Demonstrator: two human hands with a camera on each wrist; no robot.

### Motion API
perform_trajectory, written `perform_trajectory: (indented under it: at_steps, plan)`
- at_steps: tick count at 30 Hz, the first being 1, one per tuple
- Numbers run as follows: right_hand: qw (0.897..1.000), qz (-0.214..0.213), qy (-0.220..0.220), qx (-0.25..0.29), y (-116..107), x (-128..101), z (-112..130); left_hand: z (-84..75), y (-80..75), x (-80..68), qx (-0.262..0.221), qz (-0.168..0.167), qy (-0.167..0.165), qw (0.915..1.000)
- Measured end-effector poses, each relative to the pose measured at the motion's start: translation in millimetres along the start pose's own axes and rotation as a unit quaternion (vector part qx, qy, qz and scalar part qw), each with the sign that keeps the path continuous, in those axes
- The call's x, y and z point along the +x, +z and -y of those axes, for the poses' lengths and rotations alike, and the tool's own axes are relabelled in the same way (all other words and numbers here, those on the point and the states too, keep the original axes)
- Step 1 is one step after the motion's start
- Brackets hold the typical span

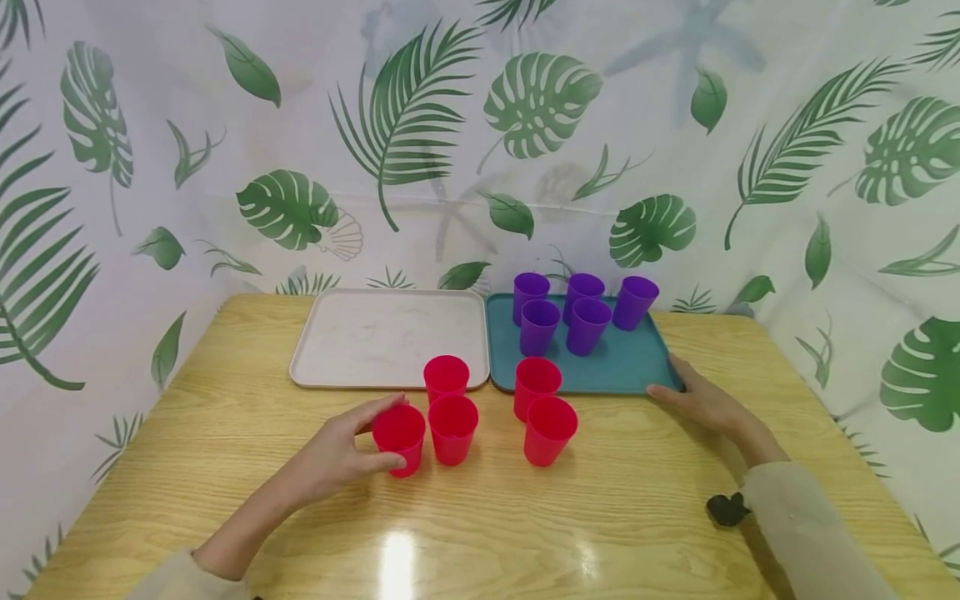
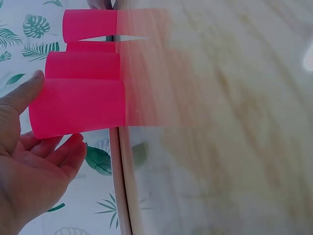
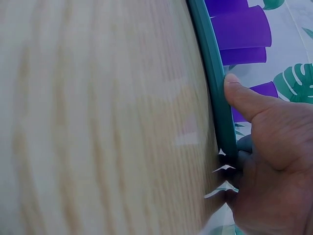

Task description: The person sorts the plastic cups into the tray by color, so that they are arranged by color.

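Five red cups stand upright on the wooden table (image 1: 225, 433), grouped near its middle just in front of two trays that lie side by side along the far edge. The left hand (image 1: 341, 454) curls round the nearest-left red cup (image 1: 400, 437), thumb on the near side and fingers reaching over toward the rim; in the left wrist view the fingertips (image 2: 73, 147) and thumb bracket the cup's wall, the grip loose rather than tight. Just beside that cup to the right stands a second red cup (image 1: 453, 427), with a third (image 1: 446, 377) behind it at the near edge of the pale tray (image 1: 375, 333). Two more red cups (image 1: 550, 429) stand further right, in front of the teal tray (image 1: 630, 362). Five purple cups (image 1: 587, 325) stand on the far part of that tray. The right hand (image 1: 701, 400) holds the teal tray's near right corner, thumb (image 3: 239, 98) pressed on the rim and fingers tucked beneath.
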State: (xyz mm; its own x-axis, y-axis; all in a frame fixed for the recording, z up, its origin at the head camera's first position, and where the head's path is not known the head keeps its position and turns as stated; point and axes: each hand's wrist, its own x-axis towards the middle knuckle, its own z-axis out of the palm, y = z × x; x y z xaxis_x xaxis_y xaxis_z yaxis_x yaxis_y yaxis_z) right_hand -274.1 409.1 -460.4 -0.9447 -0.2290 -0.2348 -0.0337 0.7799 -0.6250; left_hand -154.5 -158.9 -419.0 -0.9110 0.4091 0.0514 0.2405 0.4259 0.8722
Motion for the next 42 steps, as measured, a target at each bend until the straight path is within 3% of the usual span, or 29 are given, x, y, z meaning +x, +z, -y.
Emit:
perform_trajectory:
  at_steps: [7, 15, 23, 29, 35, 42]
  plan:
    - [1.000, -0.009, 0.000, -0.007, 0.3, -3.7, 3.9, 1.8, 1.1, -0.7, -0.017, 0.009, -0.017, 0.9997]
    - [1.000, -0.010, -0.014, -0.001, 2.0, -12.5, 24.3, -1.1, -12.7, -0.7, -0.010, 0.002, 0.011, 0.9999]
    - [1.000, -0.011, -0.010, 0.001, 1.4, -5.2, 10.0, -12.3, -49.4, 9.3, -0.010, -0.020, 0.016, 0.9996]
    - [1.000, 0.001, 0.009, 0.001, -1.0, 0.7, 0.2, -24.6, -83.5, 25.3, 0.024, -0.049, -0.009, 0.9985]
    - [1.000, -0.007, 0.006, -0.012, 1.2, -7.2, 13.3, -35.7, -112.8, 40.8, 0.046, -0.072, -0.023, 0.9961]
    - [1.000, -0.004, 0.005, -0.018, 0.5, -12.4, 26.4, -43.5, -132.8, 63.8, 0.017, -0.103, -0.021, 0.9943]
